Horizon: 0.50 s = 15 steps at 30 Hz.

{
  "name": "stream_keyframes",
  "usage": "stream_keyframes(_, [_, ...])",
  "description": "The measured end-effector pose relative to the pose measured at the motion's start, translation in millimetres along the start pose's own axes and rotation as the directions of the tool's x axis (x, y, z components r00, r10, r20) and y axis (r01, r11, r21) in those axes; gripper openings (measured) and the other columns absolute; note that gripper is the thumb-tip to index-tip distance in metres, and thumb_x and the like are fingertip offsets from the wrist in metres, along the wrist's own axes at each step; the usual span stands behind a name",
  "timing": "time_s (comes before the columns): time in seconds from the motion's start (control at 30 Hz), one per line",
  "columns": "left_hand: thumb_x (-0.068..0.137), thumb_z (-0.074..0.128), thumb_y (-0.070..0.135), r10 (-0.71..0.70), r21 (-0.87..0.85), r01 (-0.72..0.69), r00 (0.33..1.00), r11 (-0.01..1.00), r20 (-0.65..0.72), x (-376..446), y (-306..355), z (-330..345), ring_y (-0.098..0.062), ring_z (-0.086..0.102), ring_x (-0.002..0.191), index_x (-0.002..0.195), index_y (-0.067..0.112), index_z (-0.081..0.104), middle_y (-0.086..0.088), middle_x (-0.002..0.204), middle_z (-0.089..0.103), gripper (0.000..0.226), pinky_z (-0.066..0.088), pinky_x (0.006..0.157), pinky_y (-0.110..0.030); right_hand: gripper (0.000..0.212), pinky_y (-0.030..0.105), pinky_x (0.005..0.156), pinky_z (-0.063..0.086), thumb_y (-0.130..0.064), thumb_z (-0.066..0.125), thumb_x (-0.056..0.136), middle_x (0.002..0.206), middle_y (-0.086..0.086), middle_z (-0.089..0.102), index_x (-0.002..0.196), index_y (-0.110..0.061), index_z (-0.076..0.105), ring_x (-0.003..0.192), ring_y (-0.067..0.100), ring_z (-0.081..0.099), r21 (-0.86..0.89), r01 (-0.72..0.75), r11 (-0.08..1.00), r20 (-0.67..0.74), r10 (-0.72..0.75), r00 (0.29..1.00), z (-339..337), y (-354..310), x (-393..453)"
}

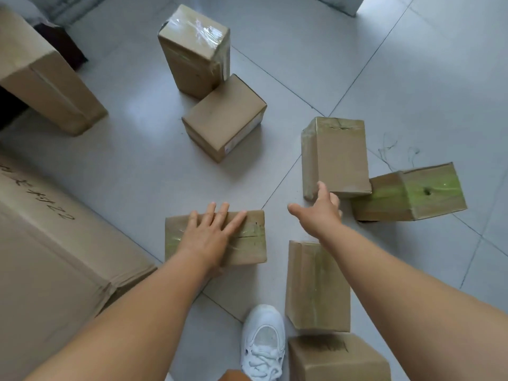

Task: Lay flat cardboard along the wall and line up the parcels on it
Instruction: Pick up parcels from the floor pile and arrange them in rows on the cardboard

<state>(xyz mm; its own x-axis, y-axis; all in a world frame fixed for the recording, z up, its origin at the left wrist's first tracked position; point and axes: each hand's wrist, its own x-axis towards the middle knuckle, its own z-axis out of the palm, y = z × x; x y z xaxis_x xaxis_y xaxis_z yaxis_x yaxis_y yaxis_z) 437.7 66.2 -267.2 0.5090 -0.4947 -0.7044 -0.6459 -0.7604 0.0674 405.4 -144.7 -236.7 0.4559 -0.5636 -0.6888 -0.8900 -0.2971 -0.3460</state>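
**Near centre of floor: parcels scattered, none lined up**

Near centre, left hand [209, 237] pressed flat, fingers straight, on taped parcel [247, 237]. Right hand [320, 213] spread open, touching upright parcel [335, 158]. Seven small parcels counted. Flat cardboard [41, 257] at left. Probably stiff, light; tape slippery, so best gripped by opposite side faces.

Both your bare forearms stretch forward and down. Your left hand [211, 232] lies palm-down, fingers straight and slightly spread. Your right hand [320, 209] reaches further out, thumb splayed to the left, its fingers mostly hidden beyond the knuckles.
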Motion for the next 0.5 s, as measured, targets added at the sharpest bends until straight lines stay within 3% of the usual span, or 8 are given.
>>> stream_keyframes(0.07, [0.072,0.07,0.053,-0.029,0.02,0.03,0.998,0.999,-0.048,13,1,-2,-0.034,0.002,0.144,0.143,0.032,-0.032,-0.011,0.156,-0.004,0.126,0.009,0.113,-0.058,0.086,0.04,0.11,0.026,-0.04,0.063,0.086,0.158,-0.002,0.005,0.153,-0.031,0.009,0.141,0.028,0.015,-0.047,-0.002,0.999,-0.018,0.001,1.0,-5,4,21])
stream_keyframes(0.2, [0.067,0.067,0.062,-0.179,-0.101,0.163,0.968,0.981,-0.176,41,-4,-22,-0.031,0.019,0.135,0.144,0.033,-0.029,-0.01,0.15,0.007,0.126,0.019,0.108,-0.055,0.101,0.045,0.115,0.015,-0.048,0.069,0.08,0.161,0.003,-0.007,0.153,-0.032,0.001,0.146,0.029,-0.002,-0.159,-0.041,0.987,-0.072,0.029,0.997,-16,11,59])
stream_keyframes(0.37, [0.067,0.063,0.069,-0.256,-0.158,0.221,0.933,0.962,-0.252,75,6,-46,-0.03,0.021,0.133,0.145,0.035,-0.025,-0.011,0.151,0.009,0.122,0.023,0.106,-0.054,0.126,0.048,0.117,-0.003,-0.062,0.074,0.066,0.158,0.013,-0.02,0.151,-0.03,-0.013,0.145,0.033,-0.02,-0.315,-0.07,0.947,-0.149,0.023,0.989,-32,14,103])
stream_keyframes(0.5, [0.066,0.059,0.077,-0.361,-0.271,0.292,0.897,0.917,-0.255,102,23,-68,-0.034,0.023,0.132,0.147,0.035,-0.021,-0.013,0.153,0.001,0.121,0.028,0.104,-0.053,0.136,0.051,0.116,-0.002,-0.072,0.071,0.06,0.156,0.014,-0.026,0.149,-0.03,-0.022,0.144,0.038,-0.02,-0.369,-0.085,0.926,-0.156,0.029,0.987,-39,9,123])
